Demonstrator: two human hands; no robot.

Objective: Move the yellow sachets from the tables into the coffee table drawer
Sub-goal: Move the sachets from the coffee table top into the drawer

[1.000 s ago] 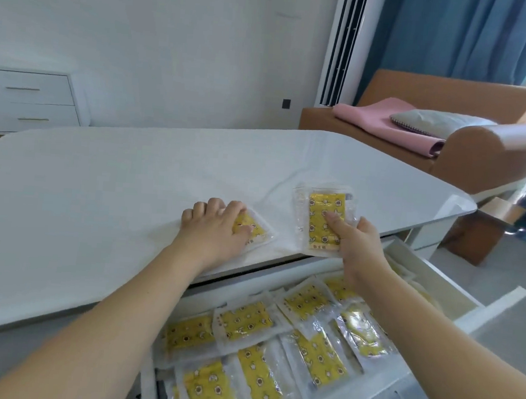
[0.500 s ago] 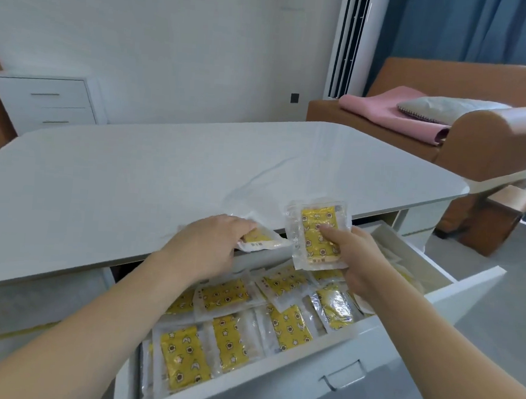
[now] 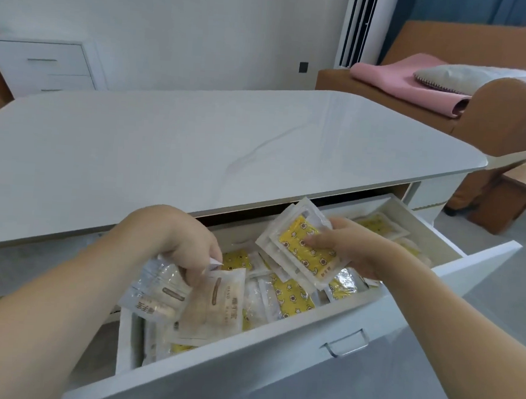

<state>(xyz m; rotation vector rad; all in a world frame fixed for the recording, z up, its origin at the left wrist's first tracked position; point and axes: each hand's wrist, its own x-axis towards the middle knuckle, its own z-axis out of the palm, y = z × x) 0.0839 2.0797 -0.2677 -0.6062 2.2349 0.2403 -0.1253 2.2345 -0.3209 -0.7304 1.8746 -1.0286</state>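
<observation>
The coffee table drawer [image 3: 291,354] stands pulled open below the white table top [image 3: 196,151], with several yellow sachets [image 3: 289,297] lying inside. My left hand [image 3: 181,243] hangs over the drawer's left part and pinches two sachets [image 3: 207,304] by their top edges, their pale backs facing me. Over the drawer's right part, my right hand [image 3: 348,246] grips a small stack of sachets [image 3: 302,248], tilted, yellow face up, with the thumb across the front.
A brown sofa [image 3: 491,122] with a pink blanket [image 3: 410,82] and a grey cushion stands at the right. A white chest of drawers [image 3: 47,65] is against the far wall at left. The drawer front carries a metal handle [image 3: 346,345].
Both hands came off the table top and down over the open drawer, each carrying its sachets. The left hand's sachets now hang back side out.
</observation>
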